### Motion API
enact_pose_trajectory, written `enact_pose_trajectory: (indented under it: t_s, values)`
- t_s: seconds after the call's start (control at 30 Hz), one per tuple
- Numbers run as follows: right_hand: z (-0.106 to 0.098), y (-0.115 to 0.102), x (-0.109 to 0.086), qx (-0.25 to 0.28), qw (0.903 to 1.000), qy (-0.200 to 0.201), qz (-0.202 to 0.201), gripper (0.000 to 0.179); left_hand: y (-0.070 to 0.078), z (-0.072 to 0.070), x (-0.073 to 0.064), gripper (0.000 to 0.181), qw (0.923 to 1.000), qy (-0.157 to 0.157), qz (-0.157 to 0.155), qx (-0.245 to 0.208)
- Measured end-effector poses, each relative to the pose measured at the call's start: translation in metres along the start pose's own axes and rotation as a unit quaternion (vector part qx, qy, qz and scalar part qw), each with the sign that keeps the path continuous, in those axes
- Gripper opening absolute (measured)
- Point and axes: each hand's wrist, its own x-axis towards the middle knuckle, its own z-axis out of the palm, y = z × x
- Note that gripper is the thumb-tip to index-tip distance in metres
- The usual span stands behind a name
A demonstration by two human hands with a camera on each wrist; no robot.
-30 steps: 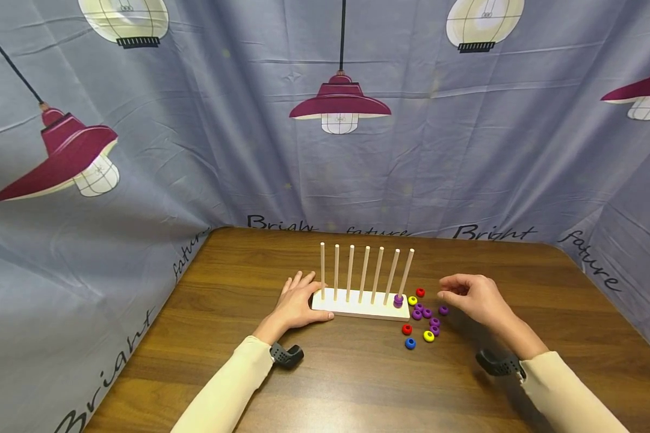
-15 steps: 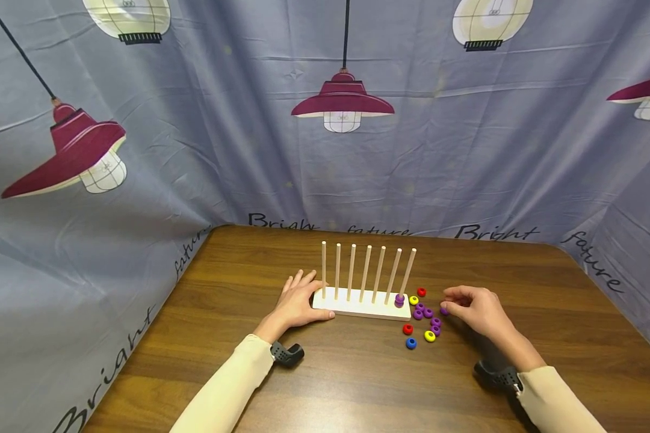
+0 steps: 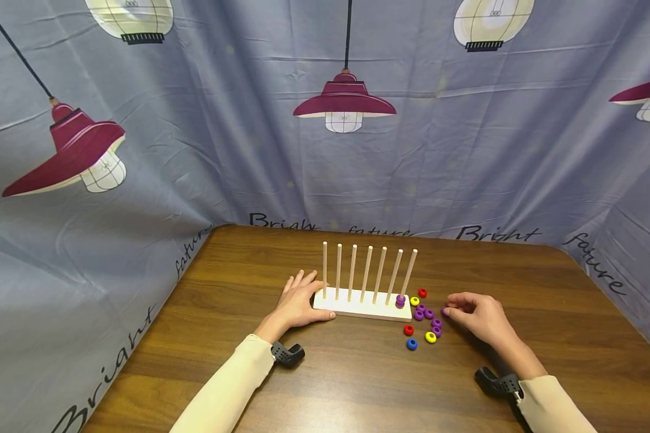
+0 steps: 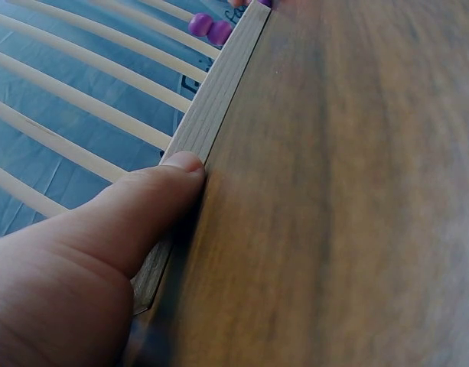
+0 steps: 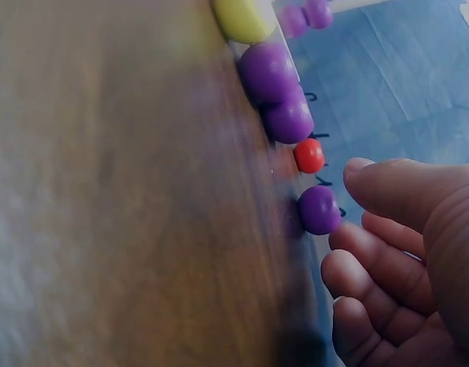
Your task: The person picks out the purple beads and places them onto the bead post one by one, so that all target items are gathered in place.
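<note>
A: How far along does this look?

B: Early, I'd judge; on the peg rack (image 3: 360, 307), only the right-end peg (image 3: 410, 270) carries anything, two purple beads (image 3: 400, 300) stacked at its foot; the other six pegs (image 3: 366, 273) stand bare.

A: And what's left?

B: I count eleven loose beads on the bench (image 3: 368, 385), all by the rack's right end; a blue bead (image 3: 411, 346), a red bead (image 3: 408, 331) and a yellow bead (image 3: 430, 340) lie on the near side; another red and another yellow lie farther off; the other six are purple.

A: The hands?

B: Well apart from each other; the left hand (image 3: 297, 308) grips the rack's left end, thumb along the near edge; the right hand (image 3: 481, 319) is at a lone purple bead (image 5: 320, 210) on the right of the scatter, thumb and fingers bent but parted; I can't tell whether they touch it.

A: So that one isn't placed?

B: Not yet; it's off every peg, and most of the work seems to remain.
</note>
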Motion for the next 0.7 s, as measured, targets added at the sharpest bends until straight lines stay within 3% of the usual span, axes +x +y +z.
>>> enact_pose_trajectory:
  t_s: [0.7]
  values:
    - [0.0030, 0.0038, -0.0012, -0.010, 0.9997, -0.022, 0.006, 0.027, -0.0006, 0.0023, 0.0011, 0.070, 0.9999, -0.002, -0.003, 0.010]
